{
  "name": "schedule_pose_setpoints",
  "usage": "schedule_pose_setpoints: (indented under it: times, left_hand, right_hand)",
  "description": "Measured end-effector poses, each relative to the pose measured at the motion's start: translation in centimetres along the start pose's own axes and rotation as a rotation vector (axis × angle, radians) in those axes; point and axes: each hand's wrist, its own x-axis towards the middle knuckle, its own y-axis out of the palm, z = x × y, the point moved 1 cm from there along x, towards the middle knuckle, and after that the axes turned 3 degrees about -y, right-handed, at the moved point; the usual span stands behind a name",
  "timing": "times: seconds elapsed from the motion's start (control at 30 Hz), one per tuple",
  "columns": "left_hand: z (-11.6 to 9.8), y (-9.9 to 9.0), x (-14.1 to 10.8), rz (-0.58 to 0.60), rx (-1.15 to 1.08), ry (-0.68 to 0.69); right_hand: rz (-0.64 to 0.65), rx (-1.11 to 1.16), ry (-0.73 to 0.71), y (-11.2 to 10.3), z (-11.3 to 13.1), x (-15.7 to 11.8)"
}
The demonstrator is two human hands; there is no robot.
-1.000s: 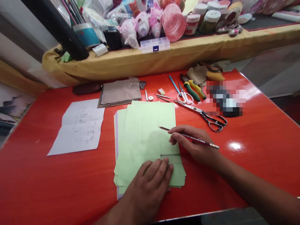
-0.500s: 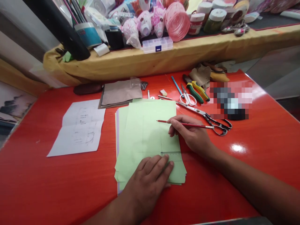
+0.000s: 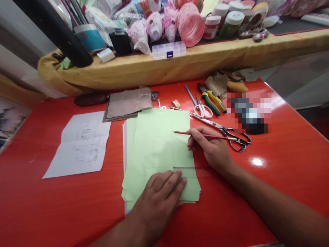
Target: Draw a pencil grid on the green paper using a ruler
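My right hand (image 3: 207, 145) pinches a red pencil (image 3: 213, 137), which lies nearly level with its point to the left. The pencil tip is over the top light green sheet (image 3: 144, 144); I cannot tell whether it touches. Faint pencil lines run across that sheet. My left hand (image 3: 161, 195) lies flat on the lower part of the paper, fingers stretched out. Beneath its fingertips is a clear ruler (image 3: 191, 171), partly hidden by the hand and reaching right past the paper's edge. Other green and purple sheets show underneath.
On the red table (image 3: 33, 202), a creased white sheet with sketches (image 3: 79, 144) lies left. Behind are brown leather pieces (image 3: 128, 104). Large scissors (image 3: 223, 130), white-handled scissors (image 3: 203, 109) and pliers (image 3: 212, 101) lie right. A crowded shelf (image 3: 123, 77) runs along the back.
The whole view has shifted slightly, so the table things appear farther left. The pencil tip has moved a little to the right over the paper. My left hand stays on the ruler.
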Motion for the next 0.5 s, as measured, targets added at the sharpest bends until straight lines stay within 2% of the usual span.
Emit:
schedule_pose_setpoints:
  times: [0.1,0.2,0.3,0.37,0.43,0.5]
  left_hand:
    - [0.5,-1.8,0.5,0.044,-0.088,-0.052]
    - [3.6,-2.8,2.0,-0.003,-0.151,-0.144]
    - [8.5,-1.9,4.2,0.012,-0.01,-0.197]
    - [11.3,-0.7,5.6,0.07,0.11,-0.271]
    - [12.9,0.3,6.4,0.077,0.134,-0.298]
    - [13.1,1.0,6.4,0.084,0.143,-0.294]
  right_hand:
    - [-0.019,-0.009,0.008,0.1,0.1,-0.2]
    - [-0.036,-0.012,-0.004,-0.1,0.3,-0.3]
    - [-0.081,0.002,-0.049,-0.9,0.4,-0.1]
    - [-0.126,0.028,-0.06,-1.7,0.4,0.1]
    - [-0.164,0.052,-0.049,-2.4,0.2,0.4]
    - [-0.176,0.06,-0.033,-2.8,0.0,0.5]
